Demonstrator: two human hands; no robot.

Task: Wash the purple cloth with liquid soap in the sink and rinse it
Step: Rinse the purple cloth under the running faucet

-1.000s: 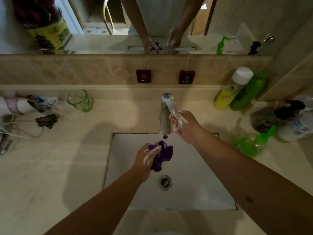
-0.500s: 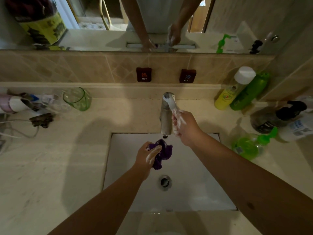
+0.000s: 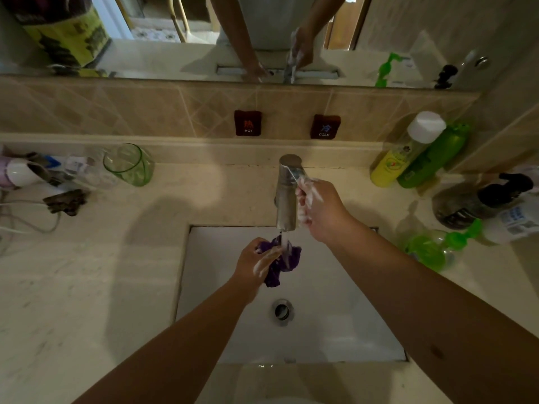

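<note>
My left hand, streaked with white suds, grips the bunched purple cloth over the white sink, right under the spout of the steel faucet. A thin stream of water runs from the spout onto the cloth. My right hand, also soapy, has its fingers curled round the faucet's lever handle. A green pump bottle of liquid soap lies on the counter to the right of the sink.
A drain sits in the basin's middle. A yellow bottle, a green bottle and a dark pump bottle stand at the right. A green glass, toiletries and a cable lie at the left.
My right hand has lifted the faucet lever and water now runs onto the cloth. My left hand has kept the cloth under the spout.
</note>
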